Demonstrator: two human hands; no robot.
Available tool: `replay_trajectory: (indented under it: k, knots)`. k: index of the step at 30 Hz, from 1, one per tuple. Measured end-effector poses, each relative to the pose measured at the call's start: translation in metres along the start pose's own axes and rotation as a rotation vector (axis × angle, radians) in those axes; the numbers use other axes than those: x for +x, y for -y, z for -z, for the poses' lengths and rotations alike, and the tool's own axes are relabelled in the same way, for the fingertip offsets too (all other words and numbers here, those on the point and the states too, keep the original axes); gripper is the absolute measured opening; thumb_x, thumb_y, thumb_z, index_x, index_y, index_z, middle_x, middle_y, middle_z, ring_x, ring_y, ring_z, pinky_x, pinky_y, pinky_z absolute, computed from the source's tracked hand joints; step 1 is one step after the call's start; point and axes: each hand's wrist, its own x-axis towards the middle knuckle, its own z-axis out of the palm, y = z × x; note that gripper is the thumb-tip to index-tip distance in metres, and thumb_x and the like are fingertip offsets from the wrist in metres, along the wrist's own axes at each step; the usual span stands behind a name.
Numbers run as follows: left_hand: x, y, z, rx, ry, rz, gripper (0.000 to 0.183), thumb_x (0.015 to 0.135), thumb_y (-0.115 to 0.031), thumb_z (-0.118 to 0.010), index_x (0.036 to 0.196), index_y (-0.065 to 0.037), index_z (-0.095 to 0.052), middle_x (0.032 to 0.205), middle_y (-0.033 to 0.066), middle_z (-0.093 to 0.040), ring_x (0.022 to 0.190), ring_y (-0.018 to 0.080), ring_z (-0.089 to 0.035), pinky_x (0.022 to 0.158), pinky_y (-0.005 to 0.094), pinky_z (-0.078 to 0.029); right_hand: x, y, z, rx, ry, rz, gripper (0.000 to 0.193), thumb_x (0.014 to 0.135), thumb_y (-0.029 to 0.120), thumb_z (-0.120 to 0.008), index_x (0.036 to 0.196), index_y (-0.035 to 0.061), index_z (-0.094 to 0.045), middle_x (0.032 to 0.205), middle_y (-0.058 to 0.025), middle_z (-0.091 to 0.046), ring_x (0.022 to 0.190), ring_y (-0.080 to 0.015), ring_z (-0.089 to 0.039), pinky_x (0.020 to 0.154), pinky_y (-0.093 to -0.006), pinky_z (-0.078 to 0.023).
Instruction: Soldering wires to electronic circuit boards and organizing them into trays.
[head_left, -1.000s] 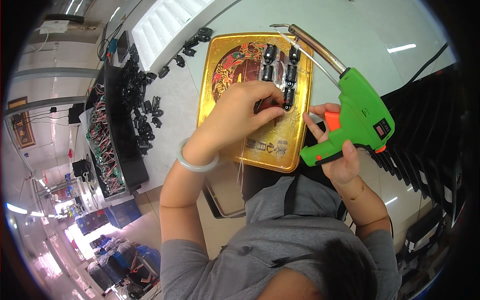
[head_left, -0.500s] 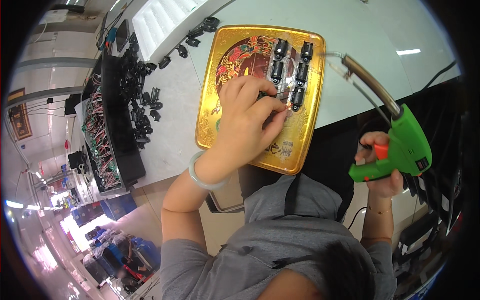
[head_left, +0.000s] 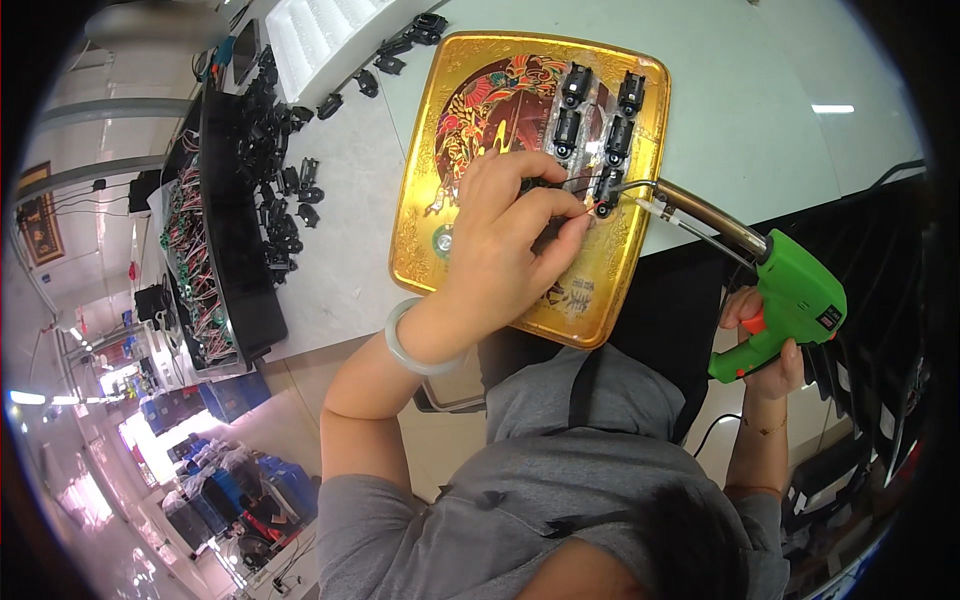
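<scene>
A gold tin lid (head_left: 622,290) with a coloured pattern lies before me, carrying two rows of small black plastic housings (head_left: 619,140). My left hand (head_left: 505,240) rests over the lid, thumb and fingers pinched around thin wires (head_left: 594,208) beside the nearest right-hand housing (head_left: 607,192). Its fingers hide part of the left row. Gripped in my right hand (head_left: 776,376) is a green soldering gun (head_left: 805,290) with an orange trigger. The gun's long metal barrel points left, and its tip is at that same housing, close to my left fingertips.
Left of the lid, many loose black housings (head_left: 283,225) are piled beside a black bin (head_left: 245,260) full of wired circuit boards. A white foam tray (head_left: 320,45) stands at the far left. A dark cable (head_left: 890,172) crosses the table's right side.
The soldering gun has swung left and down, bringing its tip from beyond the lid's right edge to the nearest housing. The lid and my left hand have shifted slightly right.
</scene>
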Motion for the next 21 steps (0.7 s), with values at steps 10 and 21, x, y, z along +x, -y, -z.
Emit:
replay_trajectory:
  k: [10,21]
  knots:
    - [0.002,0.001,-0.001,0.030,0.028,-0.023,0.016,0.061,-0.004,-0.067,0.071,-0.007,-0.055,0.089,0.0067,-0.050,0.085,0.0264,-0.047,0.075,0.0373,-0.035,0.003,0.000,-0.007,-0.009,-0.037,-0.020,0.053,0.077,0.049,-0.039,0.088,-0.0015,-0.049,0.074,-0.0111,-0.049,0.070,-0.0199,-0.046,0.063,-0.0293,-0.036]
    - [0.012,-0.006,0.010,0.108,0.042,-0.014,0.012,0.067,-0.008,-0.065,0.075,-0.009,-0.056,0.084,0.0030,-0.053,0.087,0.0241,-0.042,0.078,0.0350,-0.030,0.052,0.041,-0.042,0.192,0.051,0.145,0.061,0.070,0.020,-0.061,0.120,-0.0051,-0.036,0.098,-0.0164,-0.051,0.080,-0.0191,-0.056,0.066,-0.0243,-0.047]
